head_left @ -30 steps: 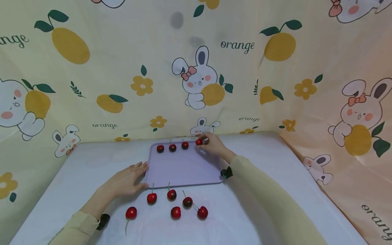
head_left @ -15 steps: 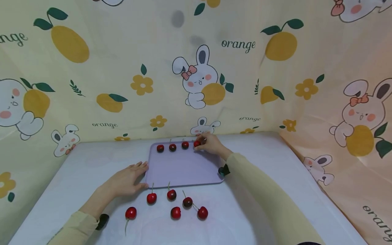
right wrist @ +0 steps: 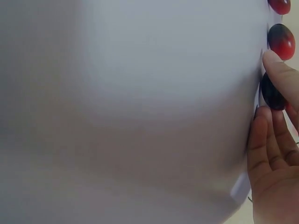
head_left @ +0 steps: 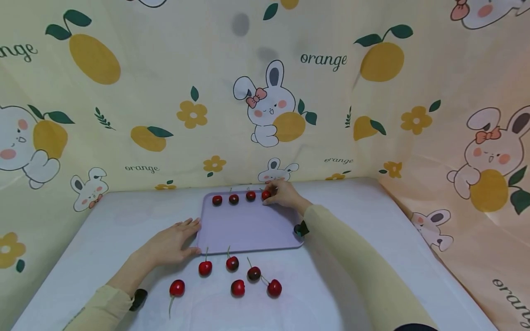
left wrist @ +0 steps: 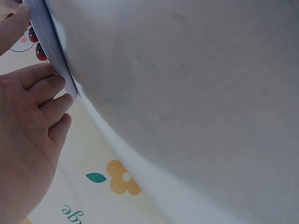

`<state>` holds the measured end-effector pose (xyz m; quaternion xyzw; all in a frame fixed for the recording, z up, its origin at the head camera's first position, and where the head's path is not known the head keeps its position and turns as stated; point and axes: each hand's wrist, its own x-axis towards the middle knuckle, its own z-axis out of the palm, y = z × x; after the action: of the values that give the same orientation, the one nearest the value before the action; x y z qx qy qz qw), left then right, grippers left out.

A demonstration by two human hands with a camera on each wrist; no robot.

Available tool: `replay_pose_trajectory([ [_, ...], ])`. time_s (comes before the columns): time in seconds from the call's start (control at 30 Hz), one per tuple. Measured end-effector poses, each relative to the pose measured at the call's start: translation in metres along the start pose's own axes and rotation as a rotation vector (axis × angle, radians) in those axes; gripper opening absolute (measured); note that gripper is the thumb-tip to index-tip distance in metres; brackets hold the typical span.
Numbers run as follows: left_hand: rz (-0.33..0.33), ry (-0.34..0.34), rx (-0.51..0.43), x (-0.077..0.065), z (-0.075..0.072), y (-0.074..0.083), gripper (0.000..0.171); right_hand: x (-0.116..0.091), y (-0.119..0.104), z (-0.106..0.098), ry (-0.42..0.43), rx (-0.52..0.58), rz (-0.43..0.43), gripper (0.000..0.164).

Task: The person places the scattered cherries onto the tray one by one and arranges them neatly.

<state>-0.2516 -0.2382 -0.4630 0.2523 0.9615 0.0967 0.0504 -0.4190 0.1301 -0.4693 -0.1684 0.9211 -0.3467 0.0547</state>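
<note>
The right hand (head_left: 285, 194) pinches a cherry (head_left: 265, 195); the left hand (head_left: 171, 242), fingers spread, touches the tray (head_left: 248, 228), probably steadying it.

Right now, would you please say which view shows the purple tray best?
The head view: most of the purple tray shows, with the right hand hiding one far corner. The left wrist view gives an edge strip; the right wrist view, only slivers of edge.

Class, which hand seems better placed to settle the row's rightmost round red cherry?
Probably the right hand: it holds that cherry by the far edge of the pale purple rectangular tray; the left hand touches its left side.
</note>
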Motion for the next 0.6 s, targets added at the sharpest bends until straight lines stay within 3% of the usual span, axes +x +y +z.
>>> replay_pose_trajectory([
  [0.6, 0.015, 0.007, 0.010, 0.0000, -0.0007, 0.0012, 0.076, 0.0010, 0.0013, 0.0015, 0.006, 0.014, 0.004, 0.042],
])
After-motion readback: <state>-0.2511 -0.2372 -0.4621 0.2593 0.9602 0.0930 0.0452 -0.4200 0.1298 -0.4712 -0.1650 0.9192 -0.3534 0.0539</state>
